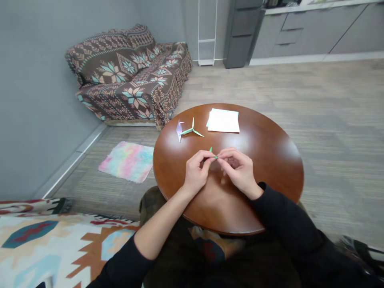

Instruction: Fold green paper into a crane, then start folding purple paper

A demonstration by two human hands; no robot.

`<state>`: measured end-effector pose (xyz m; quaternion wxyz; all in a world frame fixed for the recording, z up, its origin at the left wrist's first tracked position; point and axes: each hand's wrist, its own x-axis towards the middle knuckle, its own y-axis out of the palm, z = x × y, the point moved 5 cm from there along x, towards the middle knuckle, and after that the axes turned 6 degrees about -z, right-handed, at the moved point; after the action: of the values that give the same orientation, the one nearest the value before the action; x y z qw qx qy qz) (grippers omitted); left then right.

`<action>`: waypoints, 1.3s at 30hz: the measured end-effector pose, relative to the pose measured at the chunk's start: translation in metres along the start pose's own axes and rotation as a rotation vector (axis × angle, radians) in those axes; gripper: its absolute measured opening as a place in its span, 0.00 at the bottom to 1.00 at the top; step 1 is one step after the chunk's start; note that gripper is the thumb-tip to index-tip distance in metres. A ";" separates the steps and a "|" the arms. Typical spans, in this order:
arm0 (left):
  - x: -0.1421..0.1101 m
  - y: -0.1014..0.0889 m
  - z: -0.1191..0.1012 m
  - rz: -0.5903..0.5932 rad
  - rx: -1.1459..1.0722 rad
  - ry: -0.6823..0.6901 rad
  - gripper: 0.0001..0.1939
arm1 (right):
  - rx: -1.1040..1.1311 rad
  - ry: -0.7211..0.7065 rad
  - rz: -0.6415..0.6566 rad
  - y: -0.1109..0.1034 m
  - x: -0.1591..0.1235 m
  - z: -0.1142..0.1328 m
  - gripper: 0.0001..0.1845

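Note:
Above the round brown table [270,156], my left hand [198,170] and my right hand [238,170] meet with their fingertips pinched together. Between them is a small folded green paper [211,149]; one pointed tip of it sticks up past my left fingers, and most of the rest is hidden. Both hands are closed on this paper. Farther back on the table lie a light green folded paper piece with three thin arms [192,129] and, touching or close beside it, a pale purple folded paper crane [179,129].
A stack of paper sheets [223,121], white on top, lies at the table's far side. Beyond the table are a sofa with a patterned cover [132,76] and a pastel fluffy mat [127,161] on the floor. A patterned seat cover [60,248] is at lower left.

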<state>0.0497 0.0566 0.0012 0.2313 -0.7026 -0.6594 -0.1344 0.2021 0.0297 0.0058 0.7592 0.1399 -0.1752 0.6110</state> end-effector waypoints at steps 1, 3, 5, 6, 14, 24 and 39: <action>0.000 0.000 -0.002 -0.004 0.018 0.029 0.06 | 0.054 0.053 0.000 0.000 0.001 -0.003 0.06; 0.000 -0.001 -0.005 -0.007 0.063 0.098 0.06 | 0.155 0.153 -0.010 -0.001 0.002 -0.009 0.08; 0.000 0.000 -0.008 -0.008 0.106 0.151 0.06 | 0.234 0.234 -0.014 -0.001 0.003 -0.015 0.11; -0.001 0.000 -0.008 -0.005 0.122 0.167 0.06 | 0.265 0.267 -0.006 -0.001 0.004 -0.018 0.13; -0.002 0.000 -0.010 0.006 0.127 0.208 0.07 | 0.390 0.408 0.074 0.005 0.005 -0.030 0.15; 0.000 0.001 -0.005 0.018 0.063 0.076 0.06 | 0.346 0.354 0.078 0.004 0.006 -0.022 0.16; 0.000 0.003 0.001 0.062 0.110 0.067 0.06 | 0.074 0.189 0.080 -0.005 0.006 -0.012 0.09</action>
<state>0.0522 0.0572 0.0002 0.2955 -0.7041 -0.6355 -0.1145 0.2093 0.0393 -0.0023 0.7416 0.1022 -0.0857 0.6574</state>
